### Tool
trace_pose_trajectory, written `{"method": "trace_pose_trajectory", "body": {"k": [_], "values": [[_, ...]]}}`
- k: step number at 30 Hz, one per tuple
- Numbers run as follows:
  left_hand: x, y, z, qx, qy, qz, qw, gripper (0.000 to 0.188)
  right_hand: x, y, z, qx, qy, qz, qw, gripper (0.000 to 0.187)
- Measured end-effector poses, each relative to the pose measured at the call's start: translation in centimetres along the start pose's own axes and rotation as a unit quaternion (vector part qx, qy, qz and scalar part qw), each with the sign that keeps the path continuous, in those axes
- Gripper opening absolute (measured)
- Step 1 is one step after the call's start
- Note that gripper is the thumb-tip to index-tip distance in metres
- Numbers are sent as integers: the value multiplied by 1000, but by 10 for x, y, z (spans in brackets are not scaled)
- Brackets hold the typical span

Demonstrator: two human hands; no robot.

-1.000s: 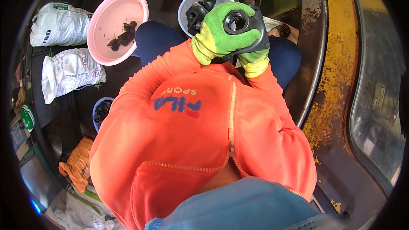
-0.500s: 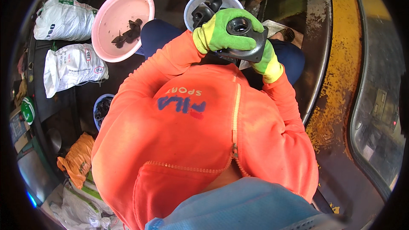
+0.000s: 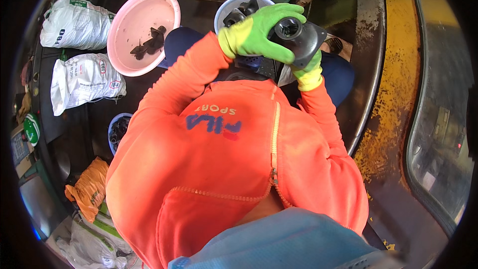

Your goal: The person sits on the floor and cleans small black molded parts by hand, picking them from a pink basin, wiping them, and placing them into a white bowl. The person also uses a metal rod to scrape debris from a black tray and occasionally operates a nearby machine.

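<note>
I log the glossy black square-flanged part with round collar [image 3: 305,42] between both hands. Left hand in green-and-yellow glove [image 3: 261,32] curves around the collar, pressure unclear; similarly gloved right hand [image 3: 309,73] holds the flange, fingers hidden. I judge it light, stiff, slightly slippery: grip flange edges.

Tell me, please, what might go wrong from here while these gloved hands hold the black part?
The black part could slip: the left hand looks spread around its round neck, and the right hand is largely hidden by the part, so its grip cannot be judged. If dropped, it might strike the black pieces in the pale blue bowl, partly covered by the left hand in this view.
</note>
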State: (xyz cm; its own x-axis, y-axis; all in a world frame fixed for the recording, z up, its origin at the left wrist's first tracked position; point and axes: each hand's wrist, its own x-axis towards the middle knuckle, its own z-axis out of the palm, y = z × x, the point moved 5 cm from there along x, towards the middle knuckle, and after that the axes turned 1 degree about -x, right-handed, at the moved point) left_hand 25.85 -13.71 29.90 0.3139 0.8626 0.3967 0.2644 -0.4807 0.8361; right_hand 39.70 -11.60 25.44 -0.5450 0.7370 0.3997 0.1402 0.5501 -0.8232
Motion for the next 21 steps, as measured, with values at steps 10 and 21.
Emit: {"method": "trace_pose_trajectory", "body": {"k": [10,21], "values": [[-17,5,14,-99,145,56,983,43,3,-38,0,-84,6,-95,992,50],[-18,3,12,-187,58,12,981,40,1,-51,-2,-63,-153,-97,981,51]]}}
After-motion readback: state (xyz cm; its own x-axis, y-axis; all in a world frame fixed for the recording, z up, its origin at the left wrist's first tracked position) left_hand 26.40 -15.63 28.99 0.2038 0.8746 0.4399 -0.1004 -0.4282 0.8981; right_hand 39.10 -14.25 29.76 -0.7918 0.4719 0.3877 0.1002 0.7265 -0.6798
